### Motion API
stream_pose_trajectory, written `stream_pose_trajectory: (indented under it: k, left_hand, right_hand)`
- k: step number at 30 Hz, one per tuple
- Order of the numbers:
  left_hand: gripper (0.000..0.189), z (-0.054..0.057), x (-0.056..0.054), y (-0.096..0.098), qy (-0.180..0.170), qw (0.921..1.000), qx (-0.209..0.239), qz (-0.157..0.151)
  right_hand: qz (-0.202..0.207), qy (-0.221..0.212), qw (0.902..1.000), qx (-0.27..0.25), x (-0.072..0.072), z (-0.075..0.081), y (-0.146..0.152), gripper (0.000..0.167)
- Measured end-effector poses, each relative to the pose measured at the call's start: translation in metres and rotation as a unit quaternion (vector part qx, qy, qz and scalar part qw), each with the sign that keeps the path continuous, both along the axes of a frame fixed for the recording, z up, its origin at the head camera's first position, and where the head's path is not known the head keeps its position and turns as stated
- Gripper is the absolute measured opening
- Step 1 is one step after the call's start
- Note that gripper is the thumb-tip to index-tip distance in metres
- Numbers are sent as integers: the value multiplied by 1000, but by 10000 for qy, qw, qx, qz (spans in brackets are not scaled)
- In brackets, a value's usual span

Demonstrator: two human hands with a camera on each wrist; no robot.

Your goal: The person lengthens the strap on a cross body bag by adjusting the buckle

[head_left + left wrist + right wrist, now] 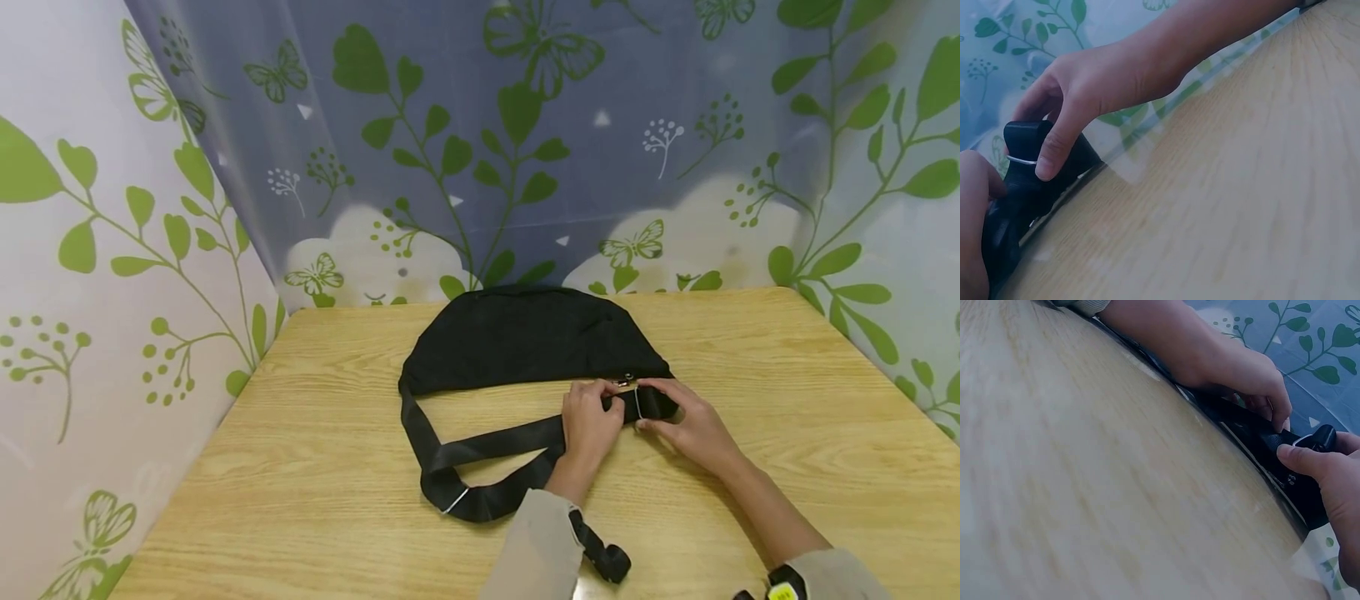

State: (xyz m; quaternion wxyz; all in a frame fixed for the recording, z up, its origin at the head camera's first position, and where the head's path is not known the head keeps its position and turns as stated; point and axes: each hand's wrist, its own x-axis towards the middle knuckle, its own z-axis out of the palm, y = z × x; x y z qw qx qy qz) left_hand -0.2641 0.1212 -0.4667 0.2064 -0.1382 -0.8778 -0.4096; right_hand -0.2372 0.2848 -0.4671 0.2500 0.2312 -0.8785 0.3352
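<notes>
A black waist bag (525,337) lies flat on the wooden table, its curved side away from me. Its black strap (498,442) loops out in front, with a metal slider (455,500) on the near bend. My left hand (591,423) pinches the strap just left of a metal ring (639,403). On the other side, my right hand (693,427) holds the folded strap end at that ring between thumb and fingers. The left wrist view shows the right thumb (1054,153) against the strap beside the ring. A small zipper pull (624,381) sits at the bag's lower right edge.
The light wooden table (315,467) extends to both sides of the bag. Behind it hangs a blue curtain (465,167) printed with leaves and butterflies, with pale printed sheets at left and right. Black bands (600,554) are on both wrists.
</notes>
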Motion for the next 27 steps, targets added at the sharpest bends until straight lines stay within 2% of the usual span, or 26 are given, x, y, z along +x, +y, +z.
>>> stream_pose_trajectory:
  k: [4, 10, 15, 19, 21, 24, 27]
  left_hand:
    - [8, 2, 0, 0, -139, 9991, 286, -289]
    - [10, 4, 0, 1, -91, 9975, 200, -672]
    - [11, 4, 0, 1, -204, 9973, 258, -661]
    - [11, 2, 1, 2, -452, 9950, 638, -615]
    - [14, 1, 1, 3, -549, 9925, 849, -686]
    - [25, 1, 1, 3, -654, 9883, 948, -999]
    - [37, 1, 2, 3, -730, 9867, 546, -1345]
  right_hand:
    - [105, 62, 9999, -66, -1, 1, 1, 61]
    - [306, 138, 9994, -109, -3, 0, 2, 61]
    - [273, 86, 9996, 35, -5, -2, 2, 68]
    - [82, 57, 9998, 188, -4, -3, 4, 64]
    - [-31, 221, 9995, 234, -3, -4, 4, 58]
    - [-133, 575, 9979, 284, -4, -4, 6, 50]
    - [-174, 865, 9955, 348, -6, -5, 7, 45]
